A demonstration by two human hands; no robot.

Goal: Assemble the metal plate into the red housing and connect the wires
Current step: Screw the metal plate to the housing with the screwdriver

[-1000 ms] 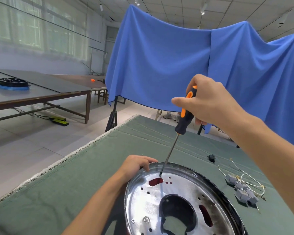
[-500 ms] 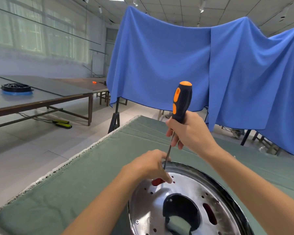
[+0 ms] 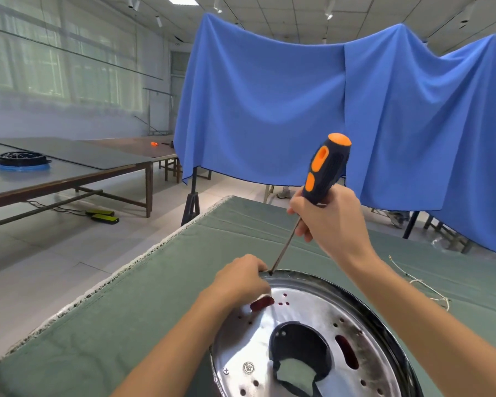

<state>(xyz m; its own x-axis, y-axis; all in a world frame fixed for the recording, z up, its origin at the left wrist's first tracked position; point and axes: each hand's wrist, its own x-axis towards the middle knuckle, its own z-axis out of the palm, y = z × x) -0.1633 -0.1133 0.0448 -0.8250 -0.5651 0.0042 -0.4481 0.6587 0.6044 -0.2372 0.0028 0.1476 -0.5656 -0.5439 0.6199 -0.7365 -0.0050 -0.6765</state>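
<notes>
While right hand [image 3: 331, 222] grips unlabelled screwdriver [image 3: 325, 170], left hand [image 3: 241, 279] fingers curl on metal plate [image 3: 307, 313] rim.

Likely workshop, long worktables [image 3: 69, 173], hung blue cloth [image 3: 269, 110]

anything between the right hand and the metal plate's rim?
Head view: only the screwdriver shaft spans from right hand to plate rim, beside left hand.

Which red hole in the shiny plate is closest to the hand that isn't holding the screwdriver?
The red slot at the far side of the metal plate, right beside the left hand. The other red slot sits on the plate's right side, past the big central opening.
</notes>
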